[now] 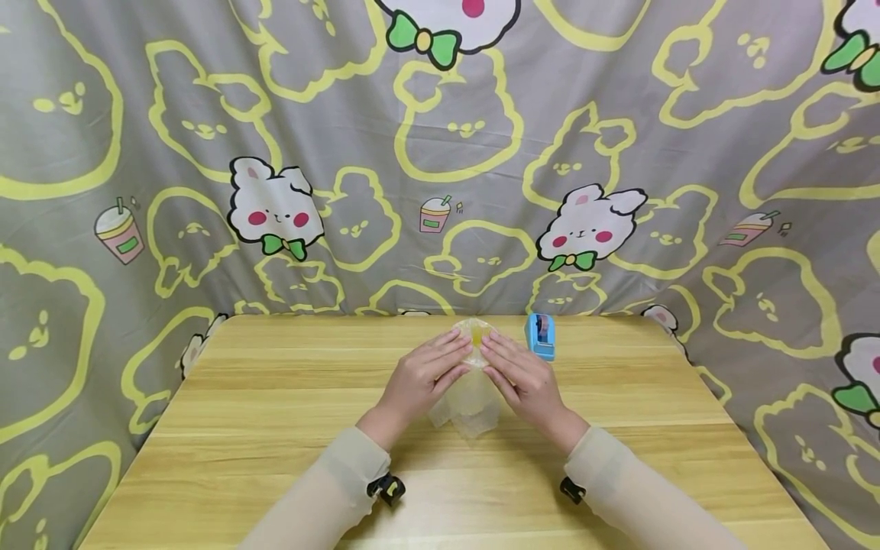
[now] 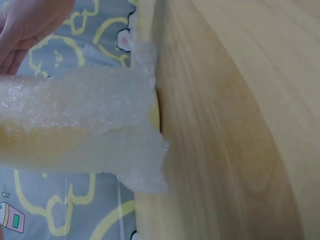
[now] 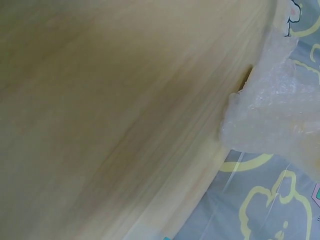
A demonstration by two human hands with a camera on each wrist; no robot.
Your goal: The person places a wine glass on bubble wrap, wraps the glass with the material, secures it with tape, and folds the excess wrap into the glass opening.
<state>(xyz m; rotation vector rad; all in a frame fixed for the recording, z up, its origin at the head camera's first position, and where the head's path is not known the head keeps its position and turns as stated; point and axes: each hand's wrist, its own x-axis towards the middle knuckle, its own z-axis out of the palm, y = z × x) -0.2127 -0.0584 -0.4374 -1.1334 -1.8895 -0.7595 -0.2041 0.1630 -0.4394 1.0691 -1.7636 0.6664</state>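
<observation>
A tall bundle of clear bubble wrap stands upright on the table, with yellow showing through its top. Low down in the left wrist view, a yellow edge of the wrapped thing peeks out; the rest is veiled by wrap, its kind hidden. My left hand lies against the top from the left, fingers stretched out and fingertips on the wrap. From the right, my right hand mirrors it, fingers straight over the top. Both thumbs point inward at the near side. The wrap's lower edge flares loosely toward me.
A blue tape dispenser stands by the far table edge, just right of my right hand. The wooden table meets a grey cartoon-print curtain behind and at both sides. Black wrist cameras sit below both cuffs.
</observation>
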